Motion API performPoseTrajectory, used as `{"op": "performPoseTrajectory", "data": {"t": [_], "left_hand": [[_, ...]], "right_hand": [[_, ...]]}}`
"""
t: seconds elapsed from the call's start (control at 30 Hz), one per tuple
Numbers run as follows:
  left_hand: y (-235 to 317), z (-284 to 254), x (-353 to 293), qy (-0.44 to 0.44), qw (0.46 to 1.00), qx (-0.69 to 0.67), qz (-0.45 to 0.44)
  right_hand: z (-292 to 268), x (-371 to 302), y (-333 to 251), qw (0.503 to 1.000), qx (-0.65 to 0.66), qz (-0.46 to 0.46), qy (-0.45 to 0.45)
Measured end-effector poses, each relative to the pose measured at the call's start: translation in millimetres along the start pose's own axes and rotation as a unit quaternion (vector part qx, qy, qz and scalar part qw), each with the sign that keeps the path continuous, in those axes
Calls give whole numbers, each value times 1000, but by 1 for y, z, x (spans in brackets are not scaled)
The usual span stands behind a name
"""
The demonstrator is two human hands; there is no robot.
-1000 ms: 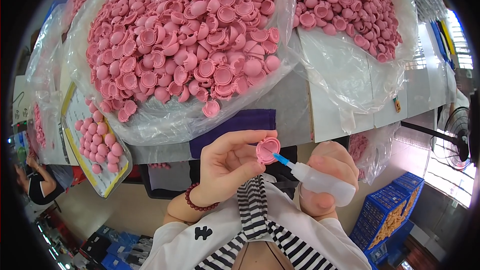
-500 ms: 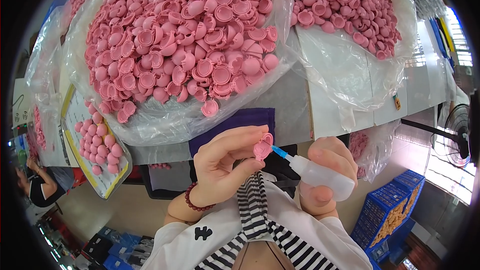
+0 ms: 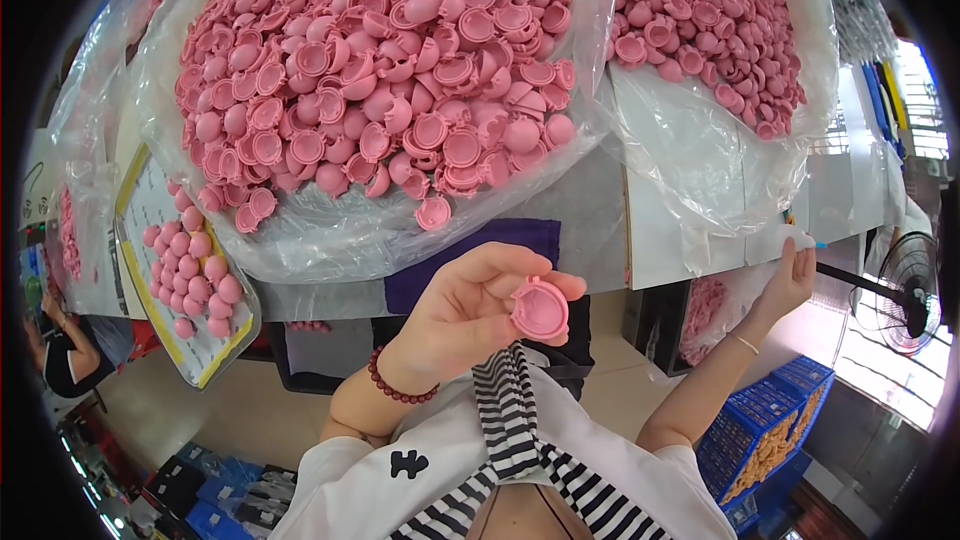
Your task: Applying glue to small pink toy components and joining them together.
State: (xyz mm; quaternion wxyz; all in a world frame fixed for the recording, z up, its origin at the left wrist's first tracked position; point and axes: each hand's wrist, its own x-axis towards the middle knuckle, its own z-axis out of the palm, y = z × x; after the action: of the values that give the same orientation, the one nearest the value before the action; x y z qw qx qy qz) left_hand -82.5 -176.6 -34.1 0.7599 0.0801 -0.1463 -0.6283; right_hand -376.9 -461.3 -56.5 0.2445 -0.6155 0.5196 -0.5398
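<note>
Left hand pinching a pink half-shell in front of the bags

In the head view, a large clear plastic bag point(image 3: 300, 262) is lying open beyond the left hand and is holding a heap of pink half-shells point(image 3: 350, 70), some facing up, some down. A second clear bag point(image 3: 740, 185), beyond the right hand, is holding more of the same kind. To the left of the left hand, a yellow-edged tray point(image 3: 150, 180) is carrying a cluster of round pink balls point(image 3: 190, 275). Nearer than the right hand and below the bench point(image 3: 585, 195), stacked blue crates point(image 3: 730, 430) are holding tan pieces point(image 3: 768, 450).

The left hand point(image 3: 480, 310) is gripping a single pink half-shell point(image 3: 541, 312) between thumb and fingers, its hollow side facing the camera. The shell is sitting at the fingertips, on the hand's right, well apart from the right hand. A purple cloth point(image 3: 425, 280) is lying on the bench just beyond the left hand.

The right hand point(image 3: 790, 285) is touching a white bottle point(image 3: 768, 241) with a blue tip near the bench's right side; whether the fingers are closed on it, I cannot tell.
</note>
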Motion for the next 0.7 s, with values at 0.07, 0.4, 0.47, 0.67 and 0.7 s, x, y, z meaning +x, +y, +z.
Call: {"op": "performPoseTrajectory", "data": {"t": [0.07, 0.4, 0.47, 0.67, 0.7], "left_hand": [[3, 0, 0, 13, 999, 45, 9], [8, 1, -7, 125, 941, 305, 80], [9, -2, -9, 118, 980, 159, 15], [6, 1, -8, 86, 991, 102, 4], [7, 0, -9, 87, 991, 102, 5]], "right_hand": [[5, 2, 9, 1000, -17, -17, -16], [80, -18, -91, 958, -99, -264, -59], [142, -25, -138, 876, -96, -354, -312], [220, -9, -121, 791, -208, -448, -361], [212, -11, -123, 791, -207, -448, -361]]}}
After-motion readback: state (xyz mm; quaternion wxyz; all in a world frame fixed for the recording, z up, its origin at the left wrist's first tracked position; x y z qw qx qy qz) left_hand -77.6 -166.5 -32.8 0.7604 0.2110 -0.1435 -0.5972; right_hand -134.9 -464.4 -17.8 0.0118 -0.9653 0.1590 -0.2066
